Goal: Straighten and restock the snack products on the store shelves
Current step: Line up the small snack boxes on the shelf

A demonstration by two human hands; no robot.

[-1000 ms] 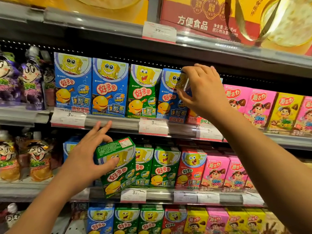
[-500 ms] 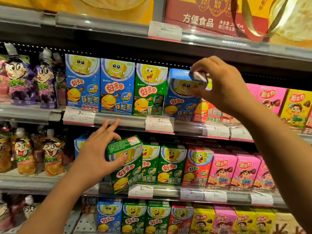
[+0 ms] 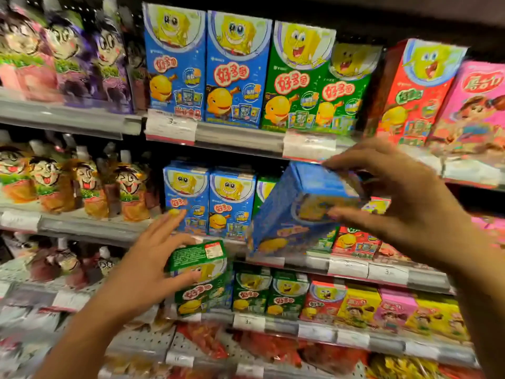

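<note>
While the right hand (image 3: 410,214) pinches the tilted blue cardboard snack box (image 3: 295,212) before the middle shelf and the left hand (image 3: 144,272) grips a green cardboard box (image 3: 200,280) lower down, a rushed insertion could topple neighbouring cartons.

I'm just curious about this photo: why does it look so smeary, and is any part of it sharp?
Head view: motion blur smears nearly everything, worst on the right hand and its tilted blue box; the left hand holding the green box is softer too. The blue boxes on the top shelf read clearest. Wide-angle lens bends the shelf rails.
</note>
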